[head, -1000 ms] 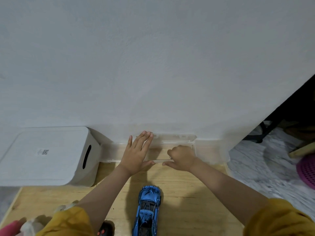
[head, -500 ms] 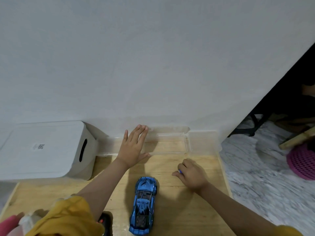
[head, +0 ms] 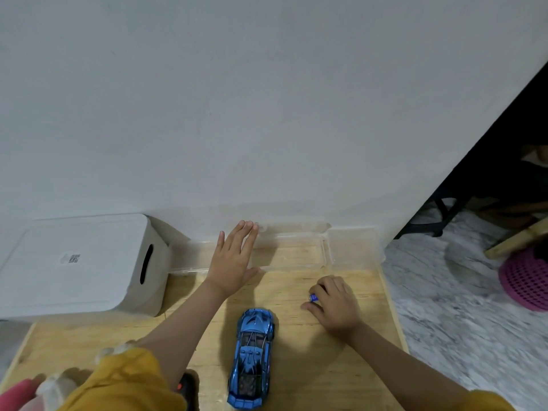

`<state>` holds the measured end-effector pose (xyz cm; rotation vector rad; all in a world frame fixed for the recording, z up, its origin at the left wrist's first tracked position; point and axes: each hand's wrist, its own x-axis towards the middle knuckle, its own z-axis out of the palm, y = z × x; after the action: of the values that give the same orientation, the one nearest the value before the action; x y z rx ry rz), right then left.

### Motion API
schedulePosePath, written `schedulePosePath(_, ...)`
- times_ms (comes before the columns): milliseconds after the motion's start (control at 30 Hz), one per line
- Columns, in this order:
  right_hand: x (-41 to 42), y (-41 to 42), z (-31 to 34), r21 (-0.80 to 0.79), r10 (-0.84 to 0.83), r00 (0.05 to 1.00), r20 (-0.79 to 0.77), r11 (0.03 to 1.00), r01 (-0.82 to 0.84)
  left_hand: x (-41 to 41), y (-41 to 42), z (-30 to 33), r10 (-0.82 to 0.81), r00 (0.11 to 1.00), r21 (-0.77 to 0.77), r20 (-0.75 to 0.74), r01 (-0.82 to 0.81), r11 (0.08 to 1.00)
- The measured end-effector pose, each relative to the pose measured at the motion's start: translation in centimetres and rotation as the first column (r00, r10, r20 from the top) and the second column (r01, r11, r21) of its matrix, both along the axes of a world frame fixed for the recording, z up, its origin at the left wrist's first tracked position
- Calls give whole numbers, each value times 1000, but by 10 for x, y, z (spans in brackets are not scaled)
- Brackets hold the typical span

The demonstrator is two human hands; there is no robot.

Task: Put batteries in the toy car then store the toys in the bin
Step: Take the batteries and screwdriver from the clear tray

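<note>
My right hand (head: 335,304) curls over a battery (head: 313,297), only its blue tip peeking out. My left arm covers most of a dark object (head: 186,388) near the bench's front edge. Bottom left, pink and white toys (head: 35,391) are cut off, too blurred to name.

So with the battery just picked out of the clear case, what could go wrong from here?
1. The battery shows only as a small blue end between the right hand's fingers; a loose grip could let it roll off the wooden board's nearby right edge.
2. The left hand lies flat on the clear case, which may slide when it lifts.
3. The blue toy car sits wheels down, so it likely needs flipping and could roll.
</note>
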<state>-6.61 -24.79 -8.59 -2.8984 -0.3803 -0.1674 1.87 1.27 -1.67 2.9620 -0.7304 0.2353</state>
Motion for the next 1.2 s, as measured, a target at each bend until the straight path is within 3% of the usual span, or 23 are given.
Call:
schedulePosePath(233,-1,-3,14,6,17,1000,1,1000,-17,-2,-1,-1,4,1000,-12,-9,-4,1000)
schedulePosePath(533,44,1,73,220,-82,913,400,975,-9,-6,-4,-2,9,999,-15,34,-8,1000)
schedulePosePath(733,73,9,91,32,82,973,216,995,-91,-11,-12,-1,32,998,25,61,-33,999)
schedulePosePath(900,76,17,96,-3,87,982,165,996,-87,-14,-12,-3,24,996,1,84,-24,1000)
schedulePosePath(1200,71,17,78,-46,62,976,-208,996,-73,-12,-17,-10,-26,995,-14,98,27,1000)
